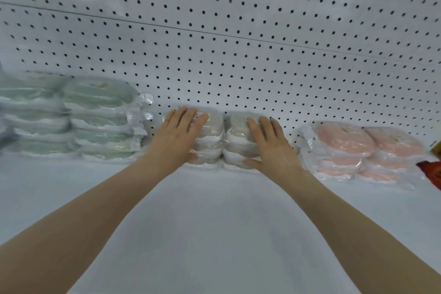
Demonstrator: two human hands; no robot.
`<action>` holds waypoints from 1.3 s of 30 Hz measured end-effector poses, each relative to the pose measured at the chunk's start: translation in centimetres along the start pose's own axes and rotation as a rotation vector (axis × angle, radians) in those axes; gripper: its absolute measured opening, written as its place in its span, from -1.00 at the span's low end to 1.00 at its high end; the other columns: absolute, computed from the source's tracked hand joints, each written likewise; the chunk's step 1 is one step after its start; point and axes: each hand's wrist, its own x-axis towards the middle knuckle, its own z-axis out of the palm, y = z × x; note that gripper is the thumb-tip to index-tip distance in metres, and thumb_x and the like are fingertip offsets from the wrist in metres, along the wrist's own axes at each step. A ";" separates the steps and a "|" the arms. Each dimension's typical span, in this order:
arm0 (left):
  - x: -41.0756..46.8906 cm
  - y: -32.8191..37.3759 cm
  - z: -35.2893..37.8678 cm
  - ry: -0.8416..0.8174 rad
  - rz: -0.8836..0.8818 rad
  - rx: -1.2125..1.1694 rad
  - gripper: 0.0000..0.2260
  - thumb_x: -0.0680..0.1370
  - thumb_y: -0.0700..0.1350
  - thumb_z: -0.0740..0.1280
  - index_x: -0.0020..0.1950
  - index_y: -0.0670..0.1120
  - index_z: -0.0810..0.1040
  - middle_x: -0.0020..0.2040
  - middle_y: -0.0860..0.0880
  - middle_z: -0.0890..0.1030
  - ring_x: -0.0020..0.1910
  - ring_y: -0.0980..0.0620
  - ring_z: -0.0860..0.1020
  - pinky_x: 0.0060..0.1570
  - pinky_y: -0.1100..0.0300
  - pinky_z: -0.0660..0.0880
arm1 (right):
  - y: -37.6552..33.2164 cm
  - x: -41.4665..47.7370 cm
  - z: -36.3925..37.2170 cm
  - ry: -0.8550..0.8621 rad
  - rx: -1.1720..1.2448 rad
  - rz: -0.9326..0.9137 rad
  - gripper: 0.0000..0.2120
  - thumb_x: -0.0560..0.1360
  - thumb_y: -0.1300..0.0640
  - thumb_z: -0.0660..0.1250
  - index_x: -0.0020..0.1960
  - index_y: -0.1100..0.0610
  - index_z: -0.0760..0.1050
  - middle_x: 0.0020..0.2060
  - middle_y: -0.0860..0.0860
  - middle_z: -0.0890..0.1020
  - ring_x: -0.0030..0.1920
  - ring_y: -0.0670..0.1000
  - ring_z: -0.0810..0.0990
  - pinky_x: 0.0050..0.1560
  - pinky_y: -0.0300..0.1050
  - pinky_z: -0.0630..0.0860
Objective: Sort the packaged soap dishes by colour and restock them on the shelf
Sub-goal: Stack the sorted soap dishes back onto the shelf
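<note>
— What stood there?
— A white pegboard wall (pixel 238 31) rose behind the white shelf (pixel 214 210). Green soap dishes (pixel 95 112) were stacked at its left, pink soap dishes (pixel 346 145) at its right, and 2 grey stacks (pixel 214 126) touched between them.
— And the hands?
— The left hand (pixel 176 136) lay on one grey stack, the right hand (pixel 274 148) on the other. Each grip was spread flat, fingers straight on top, thumb against the front.
</note>
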 end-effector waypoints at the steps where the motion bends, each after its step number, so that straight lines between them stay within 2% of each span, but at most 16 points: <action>1: 0.1 -0.2 0.3 0.009 0.004 -0.012 -0.03 0.14 0.07 0.66 0.45 -0.16 0.34 0.32 -0.24 0.41 0.33 -0.29 0.36 0.39 -0.17 0.26 | 0.0 0.2 0.1 0.013 0.002 -0.011 -0.02 0.32 -0.14 0.56 0.53 0.08 0.09 0.38 0.16 0.29 0.39 0.30 0.26 0.31 0.18 0.43; 5: 0.4 -0.7 1.3 0.043 0.031 -0.001 -0.06 0.21 0.08 0.62 0.47 -0.16 0.29 0.33 -0.24 0.38 0.32 -0.29 0.34 0.40 -0.16 0.23 | -0.1 0.5 0.3 0.089 -0.010 -0.046 -0.02 0.29 -0.08 0.59 0.52 0.13 0.14 0.35 0.22 0.37 0.37 0.32 0.33 0.28 0.18 0.47; 8: 0.3 -0.8 1.7 0.064 0.037 0.017 -0.07 0.24 0.09 0.60 0.49 -0.16 0.27 0.34 -0.24 0.38 0.33 -0.29 0.33 0.39 -0.15 0.22 | 0.1 0.2 0.7 0.121 -0.034 -0.073 -0.03 0.32 -0.08 0.57 0.54 0.15 0.12 0.38 0.23 0.36 0.39 0.30 0.30 0.30 0.18 0.46; 13: 0.6 -0.5 2.0 0.038 0.017 0.035 -0.05 0.22 0.09 0.61 0.48 -0.17 0.27 0.33 -0.24 0.37 0.32 -0.30 0.33 0.37 -0.18 0.24 | 0.4 0.6 1.0 0.081 -0.109 -0.083 -0.05 0.37 -0.16 0.49 0.56 0.19 0.11 0.39 0.23 0.34 0.39 0.28 0.29 0.40 0.15 0.35; 18: 0.5 0.1 1.1 -0.004 0.002 0.057 -0.05 0.20 0.09 0.62 0.46 -0.15 0.28 0.32 -0.21 0.37 0.32 -0.28 0.34 0.39 -0.17 0.23 | -0.2 0.6 0.2 0.011 -0.153 -0.036 0.03 0.30 -0.20 0.53 0.54 0.14 0.05 0.38 0.21 0.37 0.36 0.28 0.35 0.14 0.18 0.52; 22: 0.1 0.9 -0.6 -0.033 -0.031 0.070 -0.02 0.17 0.14 0.63 0.46 -0.12 0.28 0.35 -0.18 0.37 0.40 -0.25 0.29 0.43 -0.21 0.18 | -0.1 0.5 -1.1 0.014 -0.207 -0.062 -0.03 0.31 -0.22 0.52 0.51 0.15 0.15 0.32 0.19 0.43 0.30 0.25 0.42 0.21 0.27 0.41; 24: -0.8 1.3 -1.6 -0.009 -0.040 0.067 -0.04 0.19 0.11 0.63 0.48 -0.12 0.29 0.38 -0.18 0.37 0.44 -0.25 0.27 0.44 -0.20 0.17 | 0.0 0.5 -1.6 0.049 -0.194 -0.096 -0.15 0.38 -0.25 0.44 0.48 0.18 0.26 0.29 0.20 0.45 0.30 0.27 0.43 0.27 0.29 0.36; 27: -3.1 1.3 -3.1 0.049 -0.065 0.035 -0.11 0.28 0.02 0.60 0.51 -0.12 0.26 0.42 -0.18 0.35 0.47 -0.26 0.24 0.46 -0.17 0.16 | -0.7 1.0 -2.4 0.106 -0.137 -0.126 -0.24 0.51 -0.33 0.13 0.47 0.22 0.29 0.33 0.23 0.44 0.35 0.31 0.41 0.35 0.27 0.33; 31: -7.1 -0.7 -5.4 0.077 -0.106 0.067 -0.18 0.40 0.01 0.52 0.53 -0.16 0.21 0.46 -0.18 0.32 0.51 -0.23 0.18 0.49 -0.14 0.13 | -4.4 2.2 -3.9 0.178 -0.020 -0.181 -0.27 0.54 -0.28 0.08 0.53 0.19 0.21 0.38 0.20 0.42 0.40 0.27 0.36 0.40 0.23 0.29; 33: -9.3 -2.7 -6.7 0.109 -0.128 0.078 -0.20 0.40 -0.01 0.52 0.52 -0.18 0.24 0.45 -0.18 0.34 0.50 -0.24 0.20 0.48 -0.15 0.14 | -7.1 3.1 -4.5 0.212 0.015 -0.215 -0.29 0.56 -0.26 0.04 0.54 0.18 0.19 0.40 0.20 0.40 0.42 0.26 0.33 0.42 0.21 0.27; 36: -12.1 -7.4 -8.2 0.141 -0.177 0.120 -0.22 0.39 -0.05 0.52 0.51 -0.22 0.26 0.44 -0.23 0.34 0.48 -0.26 0.22 0.47 -0.15 0.16 | -11.8 4.9 -5.2 0.289 0.036 -0.288 -0.32 0.56 -0.22 0.09 0.53 0.18 0.22 0.39 0.22 0.41 0.41 0.27 0.35 0.41 0.21 0.28; 39: -14.4 -13.3 -8.8 0.098 -0.243 0.176 -0.13 0.33 -0.05 0.58 0.51 -0.24 0.23 0.45 -0.26 0.32 0.48 -0.27 0.22 0.46 -0.17 0.19 | -17.1 7.2 -5.2 0.329 0.039 -0.320 -0.32 0.56 -0.22 0.11 0.54 0.18 0.21 0.40 0.22 0.40 0.42 0.27 0.35 0.42 0.20 0.27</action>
